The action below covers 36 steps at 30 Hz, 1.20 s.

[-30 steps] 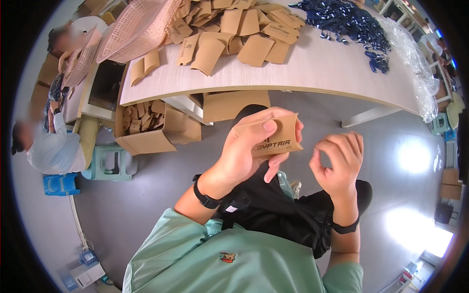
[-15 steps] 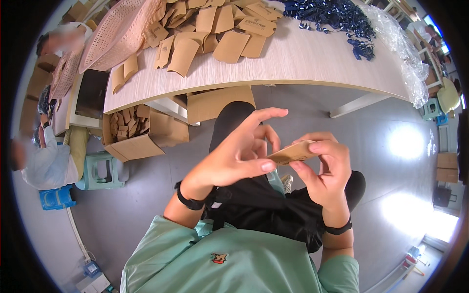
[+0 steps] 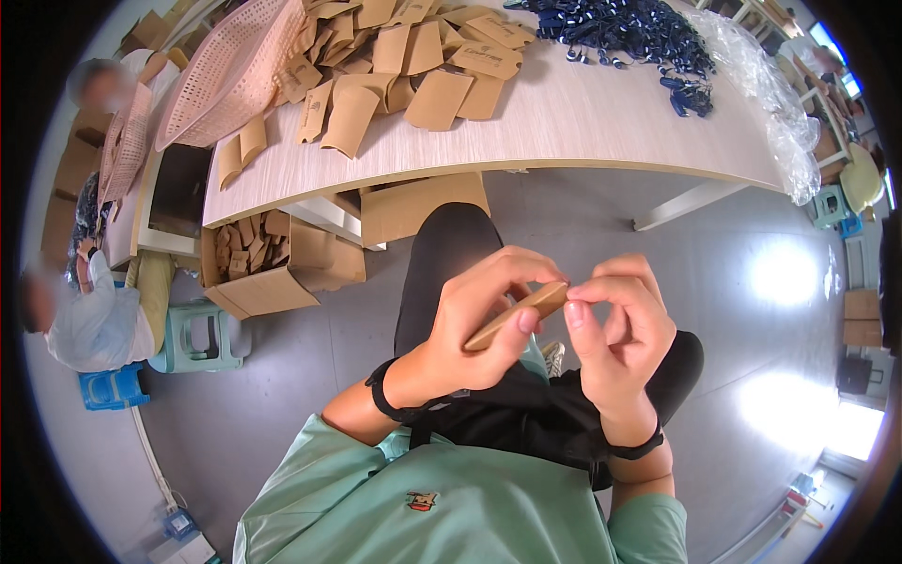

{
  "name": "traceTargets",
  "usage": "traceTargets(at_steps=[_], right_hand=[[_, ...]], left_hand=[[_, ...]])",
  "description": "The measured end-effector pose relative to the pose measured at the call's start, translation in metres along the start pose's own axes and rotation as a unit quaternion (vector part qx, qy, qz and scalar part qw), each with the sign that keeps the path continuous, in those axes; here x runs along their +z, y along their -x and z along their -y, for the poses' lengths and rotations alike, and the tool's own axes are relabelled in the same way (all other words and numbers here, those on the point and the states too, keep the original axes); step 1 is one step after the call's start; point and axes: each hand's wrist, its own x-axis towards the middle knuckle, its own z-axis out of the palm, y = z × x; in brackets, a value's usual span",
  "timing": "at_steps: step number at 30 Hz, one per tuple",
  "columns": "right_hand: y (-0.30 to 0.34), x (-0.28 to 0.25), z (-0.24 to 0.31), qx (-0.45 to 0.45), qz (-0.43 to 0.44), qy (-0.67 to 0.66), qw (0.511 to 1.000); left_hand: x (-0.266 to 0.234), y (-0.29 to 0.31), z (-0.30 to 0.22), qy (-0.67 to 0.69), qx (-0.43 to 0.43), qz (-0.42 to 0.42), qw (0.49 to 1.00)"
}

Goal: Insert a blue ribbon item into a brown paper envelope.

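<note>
A small brown cardboard pillow box is held over my lap, tilted with its far end up to the right. My left hand is closed around it, thumb on the near side and fingers on the far side. At the box's upper right end, my right hand pinches with thumb and forefinger, its other fingers curled. The exact grip on that end is partly hidden. Beyond my hands, a pile of similar brown pillow boxes lies on the pale wood-grain table.
A pink woven basket stands at the table's left. Dark blue corded items and clear plastic wrap lie on the right. Below is an open carton of brown pieces. Stools and seated people are at the left.
My left hand has gone from spread fingers touching the box's end to gripping its body. The box has turned steeper, and my right hand has shifted to its far end.
</note>
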Motion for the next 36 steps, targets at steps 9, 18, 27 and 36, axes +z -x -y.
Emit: traceTargets(at_steps=[9,18,27,36], right_hand=[[0.002,-0.002,0.002,0.105,0.002,-0.124,0.987],[-0.001,-0.005,-0.003,0.035,0.026,-0.058,0.997],[0.001,-0.003,-0.005,-0.054,0.050,0.048,0.996],[-0.010,0.005,-0.007,-0.282,0.126,0.342,0.887]], left_hand=[[0.002,-0.001,0.003,-0.255,0.162,0.011,0.953],[0.000,-0.002,0.004,-0.336,0.238,0.014,0.911],[-0.005,-0.001,0.005,-0.231,0.206,0.030,0.950],[-0.033,0.014,-0.030,0.141,-0.098,0.017,0.985]])
